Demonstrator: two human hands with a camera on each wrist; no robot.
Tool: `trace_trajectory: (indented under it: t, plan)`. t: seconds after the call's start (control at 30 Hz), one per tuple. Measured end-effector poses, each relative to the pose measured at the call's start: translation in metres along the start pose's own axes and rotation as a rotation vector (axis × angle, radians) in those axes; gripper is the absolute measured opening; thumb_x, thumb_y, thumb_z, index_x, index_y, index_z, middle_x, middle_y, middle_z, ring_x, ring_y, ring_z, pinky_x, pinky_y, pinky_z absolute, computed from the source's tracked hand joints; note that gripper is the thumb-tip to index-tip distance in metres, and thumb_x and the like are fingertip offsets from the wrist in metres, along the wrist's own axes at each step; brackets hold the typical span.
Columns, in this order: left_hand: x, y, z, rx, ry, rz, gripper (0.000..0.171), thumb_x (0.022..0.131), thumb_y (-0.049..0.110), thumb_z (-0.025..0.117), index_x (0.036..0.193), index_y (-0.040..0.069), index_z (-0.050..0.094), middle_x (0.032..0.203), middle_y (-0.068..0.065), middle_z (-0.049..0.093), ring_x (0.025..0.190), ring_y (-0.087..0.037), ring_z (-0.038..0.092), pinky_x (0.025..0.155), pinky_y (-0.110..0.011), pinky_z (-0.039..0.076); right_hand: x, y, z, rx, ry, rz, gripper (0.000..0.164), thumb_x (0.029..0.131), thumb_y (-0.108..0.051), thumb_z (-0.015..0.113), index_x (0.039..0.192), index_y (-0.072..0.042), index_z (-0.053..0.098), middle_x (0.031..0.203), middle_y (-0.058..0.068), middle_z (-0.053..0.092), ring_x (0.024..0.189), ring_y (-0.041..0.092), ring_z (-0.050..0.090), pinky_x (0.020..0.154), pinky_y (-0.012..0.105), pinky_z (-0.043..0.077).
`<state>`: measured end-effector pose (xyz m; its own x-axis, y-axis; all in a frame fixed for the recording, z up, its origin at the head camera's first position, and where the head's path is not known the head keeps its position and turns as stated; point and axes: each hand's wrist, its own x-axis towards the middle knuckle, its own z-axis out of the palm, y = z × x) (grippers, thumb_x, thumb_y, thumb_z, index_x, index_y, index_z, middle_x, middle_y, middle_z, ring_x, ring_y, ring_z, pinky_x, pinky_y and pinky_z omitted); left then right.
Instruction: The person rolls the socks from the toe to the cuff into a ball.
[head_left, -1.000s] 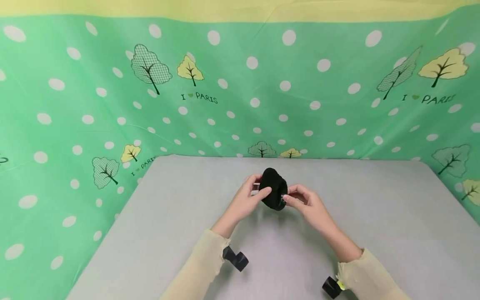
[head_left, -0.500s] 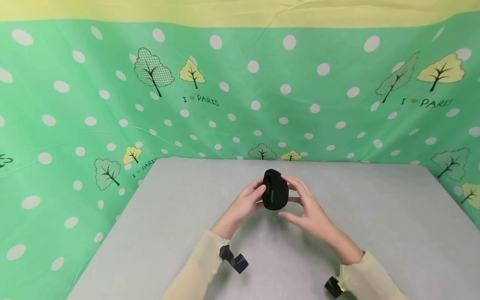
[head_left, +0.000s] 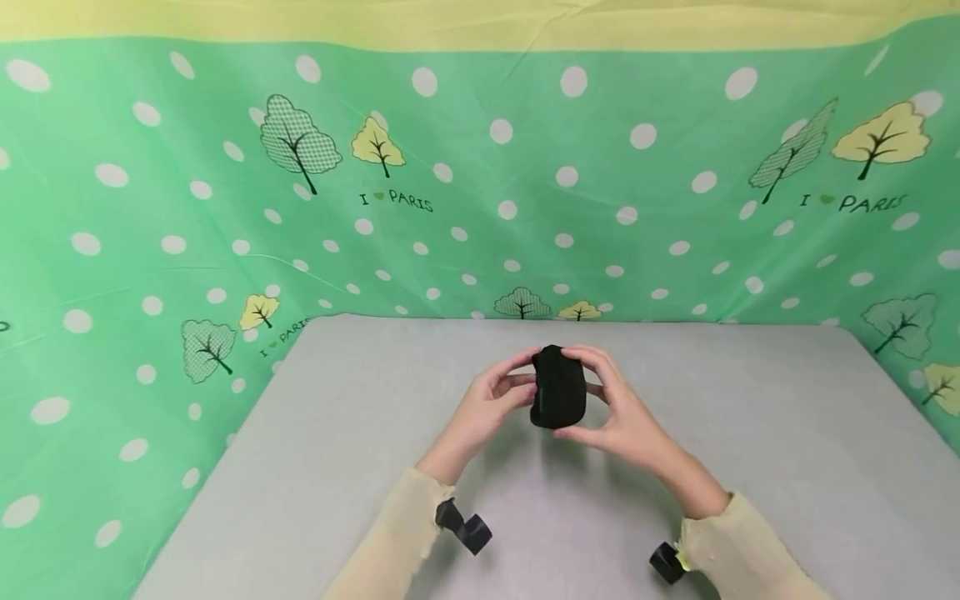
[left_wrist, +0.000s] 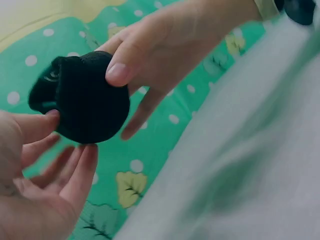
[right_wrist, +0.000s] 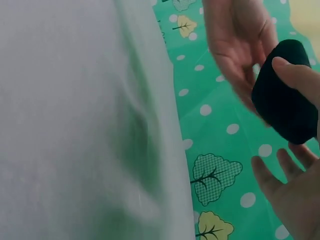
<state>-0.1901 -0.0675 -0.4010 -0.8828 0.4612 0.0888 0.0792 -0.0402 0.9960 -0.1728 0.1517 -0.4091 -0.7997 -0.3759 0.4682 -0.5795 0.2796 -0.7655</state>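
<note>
A black, rounded cloth bundle (head_left: 558,387) is held up over the grey table between both hands. My right hand (head_left: 622,412) grips it from the right, fingers over the top end and thumb at the bottom end. From the left, my left hand (head_left: 487,408) pinches its near edge, the thumb at the side. In the left wrist view the bundle (left_wrist: 92,97) shows a folded edge with a small pale mark, beside the left thumb. The right wrist view shows the right thumb lying across the bundle (right_wrist: 282,95).
The grey table (head_left: 360,400) extends all around below the hands. Behind it hangs a green dotted cloth (head_left: 465,150) printed with trees. A black wrist camera (head_left: 472,532) hangs under the left sleeve, another camera (head_left: 666,562) under the right.
The bundle has turned, so its opening has swung from the right to the left side. My right hand has shifted from pinching its edge to gripping it end to end.
</note>
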Motion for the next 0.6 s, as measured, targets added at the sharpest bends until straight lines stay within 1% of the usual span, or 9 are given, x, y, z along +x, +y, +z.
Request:
trace_trajectory:
  t: [0.07,0.13,0.2,0.27,0.33,0.4,0.47,0.53,0.6]
  plan:
    - [-0.001,0.004,-0.003,0.077,-0.024,0.08,0.062,0.096,-0.004,0.055,0.154,0.009,0.035,0.156,-0.018,0.04,0.137,-0.033,0.05,0.104,-0.038,0.051,0.001,0.0,-0.001,-0.023,0.006,0.021,0.096,0.07,-0.01,0.091,0.149,-0.019,0.038,0.151,0.004,0.037,0.138,0.005,0.039,0.101,0.024,0.05]
    - [-0.002,0.007,-0.005,0.148,-0.096,0.142,0.075,0.091,-0.009,0.057,0.157,0.013,0.028,0.162,-0.011,0.029,0.143,-0.033,0.042,0.107,-0.04,0.049,0.003,0.0,-0.003,-0.033,0.006,0.04,0.096,0.07,-0.01,0.091,0.149,-0.019,0.038,0.15,0.003,0.037,0.136,0.009,0.042,0.101,0.027,0.051]
    - [-0.001,0.009,-0.008,0.21,-0.161,0.178,0.085,0.088,-0.009,0.06,0.159,0.016,0.021,0.165,-0.009,0.022,0.146,-0.034,0.037,0.109,-0.041,0.047,0.005,0.0,-0.005,-0.045,0.002,0.05,0.096,0.07,-0.01,0.091,0.149,-0.018,0.038,0.149,0.004,0.038,0.134,0.015,0.046,0.101,0.031,0.052]
    - [0.001,0.009,-0.009,0.3,-0.18,0.179,0.094,0.087,-0.005,0.068,0.16,0.021,0.015,0.166,-0.004,0.021,0.146,-0.03,0.037,0.11,-0.037,0.046,0.007,0.0,-0.007,-0.054,-0.011,0.057,0.094,0.07,-0.01,0.091,0.148,-0.016,0.039,0.147,0.007,0.039,0.131,0.022,0.049,0.102,0.038,0.052]
    - [0.004,0.009,-0.009,0.407,-0.163,0.168,0.098,0.085,0.001,0.076,0.159,0.024,0.017,0.164,-0.002,0.024,0.144,-0.027,0.041,0.108,-0.033,0.047,0.01,0.001,-0.008,-0.075,-0.028,0.058,0.091,0.07,-0.01,0.091,0.147,-0.012,0.041,0.145,0.01,0.039,0.13,0.028,0.05,0.102,0.044,0.051]
    - [0.008,0.008,-0.008,0.505,-0.125,0.142,0.095,0.083,0.007,0.08,0.158,0.023,0.023,0.16,-0.002,0.03,0.14,-0.025,0.046,0.106,-0.03,0.049,0.013,0.004,-0.009,-0.101,-0.051,0.068,0.089,0.071,-0.011,0.091,0.145,-0.009,0.042,0.143,0.013,0.04,0.13,0.032,0.049,0.102,0.047,0.05]
    - [0.012,0.005,-0.007,0.602,-0.094,0.111,0.089,0.082,0.011,0.082,0.155,0.018,0.031,0.157,-0.003,0.035,0.137,-0.024,0.049,0.103,-0.028,0.051,0.016,0.009,-0.009,-0.123,-0.079,0.091,0.087,0.072,-0.012,0.09,0.144,-0.007,0.042,0.142,0.015,0.04,0.131,0.035,0.048,0.103,0.048,0.049]
    - [0.018,0.0,-0.006,0.691,-0.068,0.083,0.083,0.081,0.013,0.083,0.151,0.013,0.037,0.155,-0.004,0.039,0.134,-0.024,0.051,0.102,-0.03,0.052,0.018,0.015,-0.008,-0.147,-0.106,0.123,0.086,0.072,-0.012,0.09,0.144,-0.005,0.042,0.141,0.017,0.04,0.131,0.036,0.048,0.105,0.049,0.048]
    - [0.024,-0.006,-0.005,0.796,-0.047,0.058,0.082,0.08,0.017,0.084,0.149,0.01,0.04,0.154,-0.006,0.043,0.134,-0.024,0.052,0.105,-0.033,0.05,0.02,0.022,-0.006,-0.18,-0.128,0.157,0.086,0.072,-0.013,0.09,0.144,-0.003,0.042,0.141,0.018,0.041,0.131,0.038,0.049,0.106,0.049,0.047]
